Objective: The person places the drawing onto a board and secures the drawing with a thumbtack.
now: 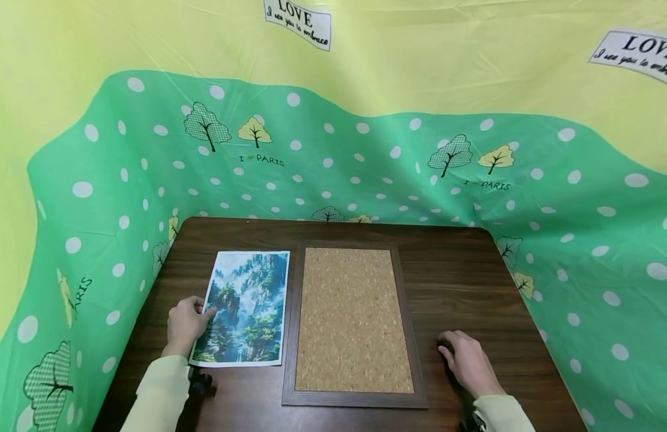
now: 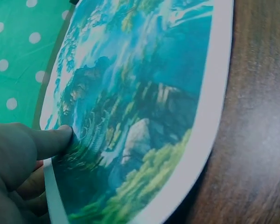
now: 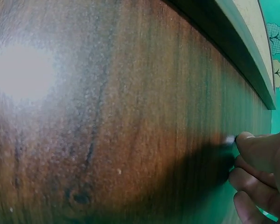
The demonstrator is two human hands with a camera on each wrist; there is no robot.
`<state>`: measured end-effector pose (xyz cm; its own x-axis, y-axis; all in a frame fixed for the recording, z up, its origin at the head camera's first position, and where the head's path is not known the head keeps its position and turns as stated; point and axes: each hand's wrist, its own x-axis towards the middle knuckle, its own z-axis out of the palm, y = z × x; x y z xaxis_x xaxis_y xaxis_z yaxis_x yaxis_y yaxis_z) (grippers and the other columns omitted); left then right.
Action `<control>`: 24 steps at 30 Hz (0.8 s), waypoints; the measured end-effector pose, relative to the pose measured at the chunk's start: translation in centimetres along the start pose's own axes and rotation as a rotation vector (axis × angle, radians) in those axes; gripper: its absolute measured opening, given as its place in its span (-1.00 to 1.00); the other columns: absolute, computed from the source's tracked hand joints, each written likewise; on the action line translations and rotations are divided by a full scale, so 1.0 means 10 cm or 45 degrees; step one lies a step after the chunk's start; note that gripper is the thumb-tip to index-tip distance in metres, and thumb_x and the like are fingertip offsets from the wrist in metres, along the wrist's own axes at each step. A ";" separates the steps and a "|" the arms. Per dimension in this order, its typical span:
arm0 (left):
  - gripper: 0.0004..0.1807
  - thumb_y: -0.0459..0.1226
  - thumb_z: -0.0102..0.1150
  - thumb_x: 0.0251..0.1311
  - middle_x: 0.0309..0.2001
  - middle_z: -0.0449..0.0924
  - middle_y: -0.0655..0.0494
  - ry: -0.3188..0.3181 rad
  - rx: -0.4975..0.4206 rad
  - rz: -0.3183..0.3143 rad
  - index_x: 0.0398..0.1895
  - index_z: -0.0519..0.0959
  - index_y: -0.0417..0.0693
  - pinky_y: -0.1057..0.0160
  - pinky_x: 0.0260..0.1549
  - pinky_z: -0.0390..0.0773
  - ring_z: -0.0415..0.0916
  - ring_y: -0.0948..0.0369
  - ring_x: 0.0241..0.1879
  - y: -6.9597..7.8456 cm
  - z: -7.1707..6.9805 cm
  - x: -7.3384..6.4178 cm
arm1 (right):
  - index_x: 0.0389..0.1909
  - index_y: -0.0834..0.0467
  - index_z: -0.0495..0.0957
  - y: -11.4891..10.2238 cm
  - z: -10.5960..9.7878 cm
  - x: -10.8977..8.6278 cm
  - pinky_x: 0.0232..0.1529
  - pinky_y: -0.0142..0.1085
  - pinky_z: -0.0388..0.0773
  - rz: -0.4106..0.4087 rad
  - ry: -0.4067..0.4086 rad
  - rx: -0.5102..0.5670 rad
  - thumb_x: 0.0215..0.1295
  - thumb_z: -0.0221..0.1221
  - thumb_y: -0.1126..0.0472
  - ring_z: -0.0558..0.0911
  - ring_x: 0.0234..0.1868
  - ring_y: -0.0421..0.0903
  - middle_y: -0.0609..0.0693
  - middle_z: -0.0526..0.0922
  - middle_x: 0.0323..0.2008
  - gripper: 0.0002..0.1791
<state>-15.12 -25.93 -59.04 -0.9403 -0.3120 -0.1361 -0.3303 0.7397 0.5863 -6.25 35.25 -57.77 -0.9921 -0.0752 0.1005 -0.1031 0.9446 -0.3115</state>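
My left hand [image 1: 185,324] pinches the left edge of a printed landscape picture [image 1: 247,309], with the thumb on its face and the other fingers behind. In the left wrist view the sheet [image 2: 130,116] bends. Blue mountains, mist and green trees fill it, inside a white border. To its right lies a cork board [image 1: 355,321] in a dark brown frame. Beyond the board's right side, my right hand [image 1: 468,360] rests near the table with loosely curled fingers. A small pale glint shows at its thumb tip in the right wrist view; what it is I cannot tell.
Everything lies on a dark wood-grain table [image 1: 463,270]. A green and yellow printed cloth [image 1: 365,150] hangs behind it and at both sides. The board's raised frame [image 3: 224,42] stands a little above the tabletop.
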 end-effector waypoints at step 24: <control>-0.61 -0.19 0.21 0.48 0.02 0.68 -0.42 -0.054 -0.098 -0.034 0.05 0.71 -0.41 -0.24 -0.11 0.57 0.53 -0.32 0.02 -0.15 -0.20 0.02 | -0.37 0.10 0.73 0.00 0.05 0.02 -0.29 -0.01 0.68 -0.031 0.011 -0.024 0.17 0.47 0.42 0.76 -0.29 0.04 -0.02 0.73 -0.39 -0.83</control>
<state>-14.69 -28.29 -58.35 -0.9344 -0.3044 -0.1848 -0.3494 0.6832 0.6412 -6.50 35.07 -58.18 -0.9886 -0.0952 0.1163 -0.1255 0.9485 -0.2908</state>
